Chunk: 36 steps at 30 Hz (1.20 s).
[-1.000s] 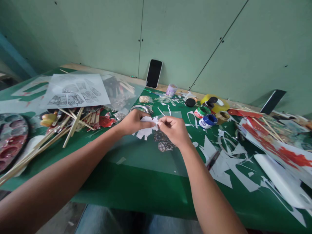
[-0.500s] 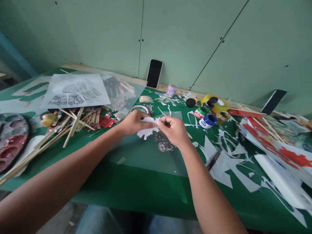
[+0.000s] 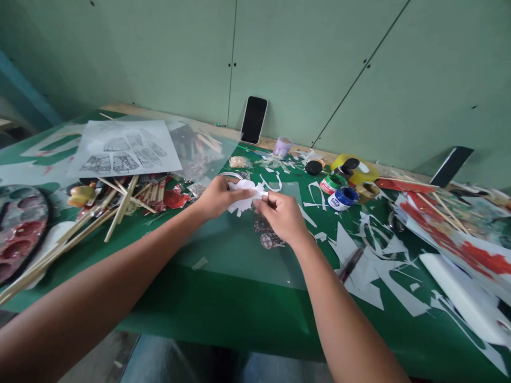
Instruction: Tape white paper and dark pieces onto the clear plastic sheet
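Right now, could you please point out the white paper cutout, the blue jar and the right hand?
White paper cutout (image 3: 244,184), head view: its upper part.
Blue jar (image 3: 341,200), head view: its side.
Right hand (image 3: 285,214), head view: its back.

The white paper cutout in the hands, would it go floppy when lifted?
The white paper cutout is probably light and floppy, since it looks thin. Its narrow edge strips stick out, so they might bend or tear easily.
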### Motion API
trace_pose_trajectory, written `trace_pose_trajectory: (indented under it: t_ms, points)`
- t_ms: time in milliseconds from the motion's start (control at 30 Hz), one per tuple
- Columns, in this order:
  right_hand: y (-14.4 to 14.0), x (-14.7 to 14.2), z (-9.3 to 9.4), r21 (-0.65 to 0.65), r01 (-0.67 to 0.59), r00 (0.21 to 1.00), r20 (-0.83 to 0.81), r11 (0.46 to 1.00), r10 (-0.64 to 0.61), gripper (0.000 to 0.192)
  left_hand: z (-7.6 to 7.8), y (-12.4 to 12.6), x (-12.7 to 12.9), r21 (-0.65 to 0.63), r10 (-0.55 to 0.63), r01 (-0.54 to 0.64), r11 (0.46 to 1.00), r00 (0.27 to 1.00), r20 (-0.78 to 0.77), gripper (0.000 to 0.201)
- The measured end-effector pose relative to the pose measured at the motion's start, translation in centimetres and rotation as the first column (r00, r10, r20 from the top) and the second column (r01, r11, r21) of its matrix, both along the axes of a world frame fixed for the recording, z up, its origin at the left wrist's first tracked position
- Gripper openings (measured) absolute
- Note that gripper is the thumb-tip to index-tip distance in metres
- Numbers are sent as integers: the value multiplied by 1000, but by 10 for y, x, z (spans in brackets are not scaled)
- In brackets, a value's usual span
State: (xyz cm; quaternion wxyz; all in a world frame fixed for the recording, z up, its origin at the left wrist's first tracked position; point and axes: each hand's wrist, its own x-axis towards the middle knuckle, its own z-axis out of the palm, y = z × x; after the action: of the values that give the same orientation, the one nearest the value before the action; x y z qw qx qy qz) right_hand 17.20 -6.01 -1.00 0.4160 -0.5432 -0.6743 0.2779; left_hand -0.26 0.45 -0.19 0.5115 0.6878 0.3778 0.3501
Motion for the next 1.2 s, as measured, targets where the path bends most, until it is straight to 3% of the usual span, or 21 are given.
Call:
trace_pose_trajectory:
  t_ms: [233, 367, 500, 667, 733, 800, 900, 1000, 1200]
  points:
    - [1, 2, 0, -113, -32, 999, -33, 993, 28, 32, 0, -1, 1, -87, 45, -42, 995, 999, 30, 33]
    - [1, 3, -1, -60, -8, 997, -82, 998, 3, 29, 1, 1, -1, -43, 38, -38, 998, 999, 9, 34]
    - [0, 5, 1, 6, 32, 994, -103, 999, -31, 29, 3, 2, -2, 39, -39, 41, 998, 998, -45, 34]
    - [-1, 4, 1, 34, 28, 998, -62, 999, -26, 32, 5, 0, -1, 43, -45, 46, 998, 999, -21, 34]
    - [-1, 3, 1, 139, 125, 991, -62, 982, -117, 32, 3, 1, -2, 58, -5, 8, 998, 999, -48, 34]
    - [-2, 2, 2, 310, 252, 968, -79, 917, -239, 25, 1, 2, -2, 81, 35, -29, 996, 997, -70, 34]
    - [-3, 1, 4, 497, 236, 967, -33, 835, -254, 17, -1, 2, -2, 118, 56, -45, 992, 994, -92, 34]
    - [-3, 1, 2, 519, 132, 981, 54, 845, -187, 18, 0, 0, 0, 140, 12, 3, 990, 994, -106, 32]
    - [-1, 4, -3, 387, 104, 989, 60, 916, -138, 21, 2, -2, 2, 218, -55, 85, 972, 989, -139, 29]
